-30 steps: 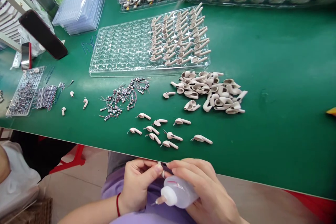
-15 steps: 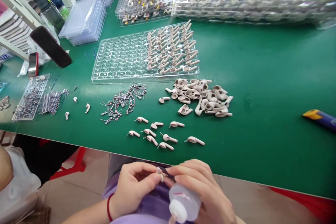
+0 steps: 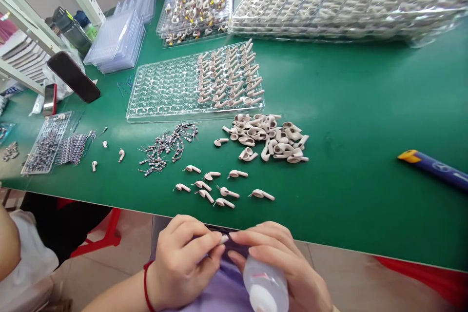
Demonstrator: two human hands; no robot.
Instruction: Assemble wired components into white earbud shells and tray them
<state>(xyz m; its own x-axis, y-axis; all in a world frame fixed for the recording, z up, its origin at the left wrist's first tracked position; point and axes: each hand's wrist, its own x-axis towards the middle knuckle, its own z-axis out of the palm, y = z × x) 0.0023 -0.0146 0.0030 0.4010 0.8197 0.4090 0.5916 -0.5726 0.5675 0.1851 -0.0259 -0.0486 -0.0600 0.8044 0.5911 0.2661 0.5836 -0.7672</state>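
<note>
Below the table's front edge, my left hand (image 3: 185, 258) pinches a small white earbud shell (image 3: 224, 239) between thumb and forefinger; most of it is hidden. My right hand (image 3: 283, 258) has a translucent squeeze bottle (image 3: 266, 278) tucked in its palm, white cap pointing down toward me. The right fingertips reach close to the earbud shell; whether they touch it I cannot tell. Just beyond my hands, several earbud shells with thin wires (image 3: 224, 203) lie on the table. Behind these are a heap of earbud shells (image 3: 270, 136) and a bunch of small wired components (image 3: 168, 146).
A clear tray (image 3: 161, 92), partly filled with earbud shells, lies mid-table. Stacked full trays (image 3: 329, 14) stand at the back right, a tray of mixed parts (image 3: 197, 5) beside them. A phone (image 3: 73, 75) leans at left; a blue-and-yellow tube (image 3: 431, 165) lies at right. Someone sits at left.
My left hand has turned and closed further around the earbud shell, so less of it shows. The bottle in my right hand has shifted slightly right. The camera view has shifted a little.
</note>
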